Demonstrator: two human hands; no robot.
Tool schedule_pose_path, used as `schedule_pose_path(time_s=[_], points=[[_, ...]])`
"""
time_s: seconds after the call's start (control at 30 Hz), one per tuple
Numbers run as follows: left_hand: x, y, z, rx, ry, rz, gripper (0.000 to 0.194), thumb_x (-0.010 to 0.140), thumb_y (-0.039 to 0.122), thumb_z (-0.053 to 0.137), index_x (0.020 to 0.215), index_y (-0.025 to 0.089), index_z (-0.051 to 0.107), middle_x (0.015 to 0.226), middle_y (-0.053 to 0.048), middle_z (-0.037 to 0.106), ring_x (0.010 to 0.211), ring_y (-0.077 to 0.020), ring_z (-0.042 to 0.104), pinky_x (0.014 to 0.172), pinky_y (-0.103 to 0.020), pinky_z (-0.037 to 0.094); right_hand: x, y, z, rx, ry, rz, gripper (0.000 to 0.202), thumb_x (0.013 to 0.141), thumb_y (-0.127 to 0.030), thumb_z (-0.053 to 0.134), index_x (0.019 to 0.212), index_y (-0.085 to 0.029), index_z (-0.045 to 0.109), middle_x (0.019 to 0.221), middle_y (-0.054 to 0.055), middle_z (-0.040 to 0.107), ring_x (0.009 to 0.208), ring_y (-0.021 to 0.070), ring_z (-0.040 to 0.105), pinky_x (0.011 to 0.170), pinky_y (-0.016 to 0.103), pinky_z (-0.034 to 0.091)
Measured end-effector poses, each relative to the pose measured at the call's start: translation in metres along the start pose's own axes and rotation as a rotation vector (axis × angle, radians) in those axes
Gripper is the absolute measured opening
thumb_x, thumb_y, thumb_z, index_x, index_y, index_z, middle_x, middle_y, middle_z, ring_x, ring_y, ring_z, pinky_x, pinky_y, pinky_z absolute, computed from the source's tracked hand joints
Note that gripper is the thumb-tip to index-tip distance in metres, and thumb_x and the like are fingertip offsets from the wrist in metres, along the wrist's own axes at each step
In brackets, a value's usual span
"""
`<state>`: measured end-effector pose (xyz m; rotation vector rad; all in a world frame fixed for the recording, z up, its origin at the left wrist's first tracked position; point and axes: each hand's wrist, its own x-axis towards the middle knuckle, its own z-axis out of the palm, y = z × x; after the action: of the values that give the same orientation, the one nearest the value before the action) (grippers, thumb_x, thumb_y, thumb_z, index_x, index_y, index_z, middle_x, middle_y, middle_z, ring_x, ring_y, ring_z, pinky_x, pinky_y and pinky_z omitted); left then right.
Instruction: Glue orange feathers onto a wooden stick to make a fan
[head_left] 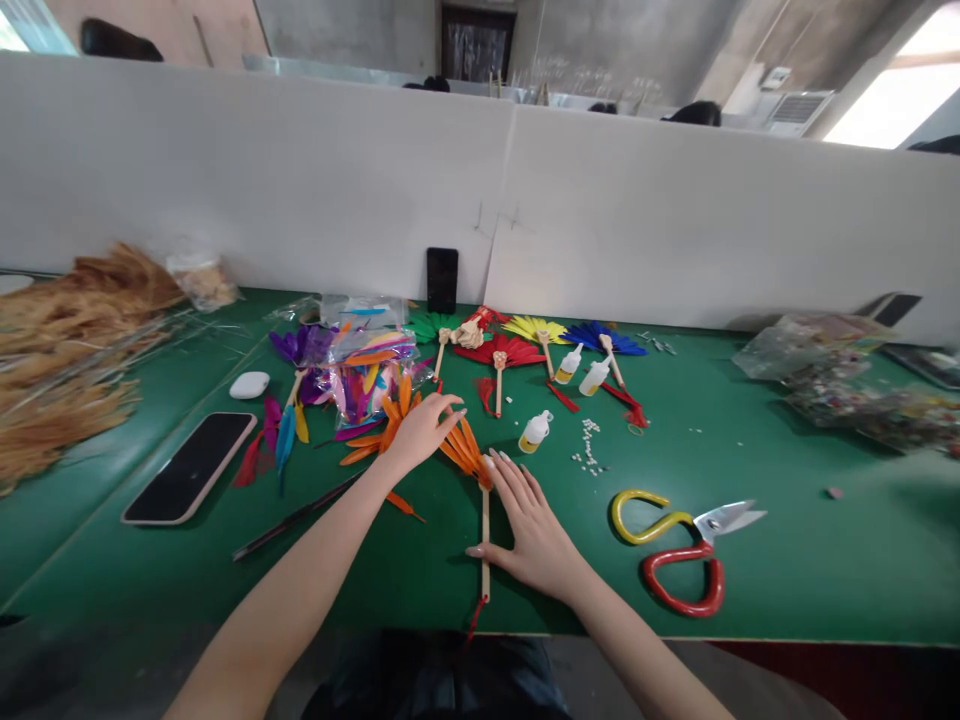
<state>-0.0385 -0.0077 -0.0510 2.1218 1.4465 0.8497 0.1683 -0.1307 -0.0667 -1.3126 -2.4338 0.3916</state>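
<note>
An orange feather fan (465, 450) with a wooden handle and a red tassel lies on the green table (795, 560). My right hand (532, 530) rests spread over it, fingertips at the base of the feathers and thumb across the handle. Above the fan's left edge is my left hand (424, 430), its fingers reaching right with thumb and fingers apart; nothing shows between them. Loose orange feathers (364, 447) lie under and left of my left hand. A small glue bottle (535, 432) stands just right of the fan.
Scissors (705, 530) lie at the right, near small white beads (589, 445). Finished fans (501, 355) and two glue bottles are behind. Feather bags (371, 375), tweezers (296, 517) and a phone (191, 468) are left. A white partition (675, 220) borders the back.
</note>
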Motion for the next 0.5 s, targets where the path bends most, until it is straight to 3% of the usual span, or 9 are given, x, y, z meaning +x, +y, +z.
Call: schedule_pose_path(time_s=[0.1,0.17,0.2,0.27,0.37,0.43,0.5], points=[[-0.005,-0.001,-0.033,0.063,0.121,-0.025,0.027,0.089,0.036,0.047,0.108,0.020,0.060,0.096,-0.004,0.059,0.064,-0.0128,0.056,0.067,-0.027,0.046,-0.004,0.003,0.000,0.114,0.079,0.001,0.090,0.082,-0.054,0.055,0.149,-0.022,0.005,0.153,0.010,0.021,0.140,0.0268,0.018,0.111,0.048,0.027],[-0.016,-0.002,-0.054,0.090,0.182,-0.066,0.028,0.090,0.036,0.046,0.108,0.019,0.059,0.084,-0.003,0.058,0.058,-0.0123,0.053,0.063,-0.026,0.045,-0.006,0.008,0.002,0.209,0.165,0.043,0.077,0.086,-0.045,0.054,0.147,-0.023,0.013,0.150,0.010,0.029,0.137,0.0253,0.028,0.108,0.044,0.035],[-0.024,-0.002,-0.063,0.093,0.173,-0.087,0.027,0.090,0.037,0.047,0.106,0.020,0.060,0.076,-0.001,0.057,0.054,-0.0118,0.050,0.058,-0.025,0.044,-0.006,0.010,0.003,0.252,0.219,0.069,0.069,0.087,-0.041,0.053,0.145,-0.024,0.020,0.146,0.010,0.035,0.134,0.0245,0.034,0.106,0.043,0.038],[-0.047,-0.002,-0.073,0.070,0.039,-0.127,0.028,0.088,0.041,0.049,0.106,0.022,0.059,0.071,0.002,0.056,0.050,-0.0107,0.048,0.053,-0.023,0.042,-0.006,0.015,0.005,0.323,0.341,0.108,0.051,0.089,-0.033,0.052,0.137,-0.025,0.037,0.135,0.010,0.049,0.124,0.0232,0.048,0.100,0.040,0.045],[-0.087,-0.004,-0.075,0.160,-0.174,-0.079,0.032,0.085,0.048,0.053,0.106,0.024,0.060,0.083,-0.001,0.058,0.065,-0.0141,0.056,0.059,-0.024,0.046,-0.004,0.019,0.002,0.412,0.493,0.134,0.028,0.087,-0.027,0.055,0.115,-0.024,0.057,0.111,0.008,0.064,0.100,0.0213,0.063,0.086,0.037,0.053],[-0.110,-0.008,-0.070,0.247,-0.189,0.009,0.036,0.082,0.049,0.058,0.111,0.027,0.059,0.104,-0.004,0.056,0.092,-0.0212,0.057,0.078,-0.032,0.048,0.000,0.018,-0.005,0.517,0.499,0.183,0.024,0.085,-0.028,0.058,0.107,-0.022,0.061,0.092,0.006,0.068,0.082,0.0193,0.066,0.076,0.035,0.056],[-0.126,-0.013,-0.063,0.321,-0.147,0.049,0.037,0.081,0.048,0.059,0.112,0.027,0.059,0.108,-0.006,0.054,0.102,-0.0256,0.053,0.087,-0.038,0.045,0.005,0.013,-0.015,0.654,0.421,0.268,0.028,0.081,-0.032,0.063,0.106,-0.020,0.062,0.081,0.005,0.069,0.072,0.0190,0.067,0.070,0.034,0.057]])
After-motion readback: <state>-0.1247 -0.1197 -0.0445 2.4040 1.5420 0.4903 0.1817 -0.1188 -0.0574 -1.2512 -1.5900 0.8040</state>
